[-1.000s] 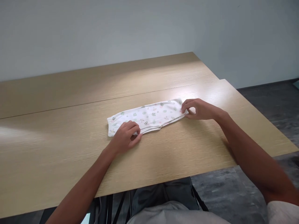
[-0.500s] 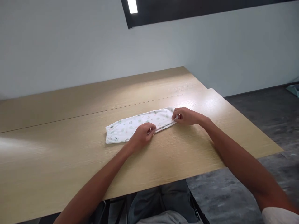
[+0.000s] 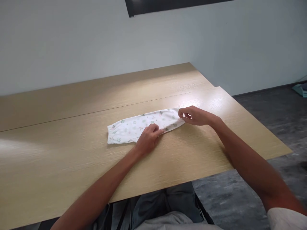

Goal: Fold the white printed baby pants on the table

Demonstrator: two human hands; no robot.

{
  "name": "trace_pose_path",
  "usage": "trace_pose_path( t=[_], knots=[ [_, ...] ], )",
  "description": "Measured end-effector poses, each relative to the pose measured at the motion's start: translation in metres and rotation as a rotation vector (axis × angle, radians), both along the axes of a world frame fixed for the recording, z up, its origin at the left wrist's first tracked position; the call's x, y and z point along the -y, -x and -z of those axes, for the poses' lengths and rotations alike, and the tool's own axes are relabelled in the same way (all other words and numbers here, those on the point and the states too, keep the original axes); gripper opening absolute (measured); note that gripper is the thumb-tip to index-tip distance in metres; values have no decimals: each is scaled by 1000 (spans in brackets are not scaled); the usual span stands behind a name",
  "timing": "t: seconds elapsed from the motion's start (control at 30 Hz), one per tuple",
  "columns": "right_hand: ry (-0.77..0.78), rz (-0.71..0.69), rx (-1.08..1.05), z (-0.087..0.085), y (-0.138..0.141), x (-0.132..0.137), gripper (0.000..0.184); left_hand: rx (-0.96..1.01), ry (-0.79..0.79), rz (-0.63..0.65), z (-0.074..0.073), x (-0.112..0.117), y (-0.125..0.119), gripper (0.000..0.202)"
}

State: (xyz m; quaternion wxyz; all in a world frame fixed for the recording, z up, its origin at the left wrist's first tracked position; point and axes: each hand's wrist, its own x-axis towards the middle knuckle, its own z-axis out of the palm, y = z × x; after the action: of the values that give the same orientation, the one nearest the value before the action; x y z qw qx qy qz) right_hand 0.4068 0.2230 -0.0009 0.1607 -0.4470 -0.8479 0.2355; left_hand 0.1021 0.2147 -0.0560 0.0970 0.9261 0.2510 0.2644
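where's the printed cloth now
Head view: the printed cloth lies mid-picture on the table, the left hand at its near edge, the right hand at its right end.

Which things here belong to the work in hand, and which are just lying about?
In use:
- white printed garment
- left hand, touching its near edge
- right hand, at its right end
- table beneath

Lying about:
- teal object, floor, far right
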Motion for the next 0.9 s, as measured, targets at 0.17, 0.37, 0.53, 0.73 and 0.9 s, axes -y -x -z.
trace_pose_path(
  t=[0.17,0.37,0.53,0.73,0.9],
  knots=[
    [54,-38,14,-4,-1,1,22,30,-14,22,2,-1,1,35],
    [37,-84,112,-8,3,5,43,-64,-150,3,-4,0,0,30],
    [82,-77,181,-9,2,7,46,-210,-198,38,-12,3,-2,29],
    [102,-60,196,-10,4,8,49,-215,-133,15,-12,7,-4,28],
    [109,-69,183,-7,4,7,47,-189,-164,83,-12,5,-3,28]
  ],
)
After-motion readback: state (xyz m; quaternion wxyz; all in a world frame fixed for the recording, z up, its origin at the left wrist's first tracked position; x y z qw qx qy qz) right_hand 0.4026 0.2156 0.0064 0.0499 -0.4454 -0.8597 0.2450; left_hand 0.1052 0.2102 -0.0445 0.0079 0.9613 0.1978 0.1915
